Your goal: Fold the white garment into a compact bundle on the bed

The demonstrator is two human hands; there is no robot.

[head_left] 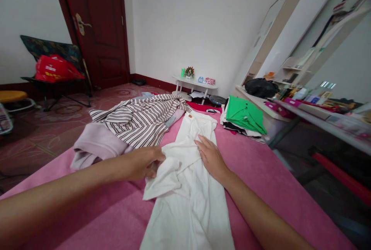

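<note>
A long white garment (199, 203) lies lengthwise on the pink bed cover (261, 188), with a small brown label at its far end. Its left part, which looks like a sleeve, is folded across the middle in loose wrinkles. My left hand (149, 162) is at the left edge of this fold, thumb and fingers curled around the cloth. On the right side of the garment, my right hand (211, 157) rests flat with its fingers stretched out.
A striped shirt (142, 116) and a pale lilac garment (98, 143) lie at the left. Folded clothes with a green shirt (245, 113) on top are stacked at the right. Beyond the bed stands a small white table (194, 82); a cluttered desk (313, 111) is on the right.
</note>
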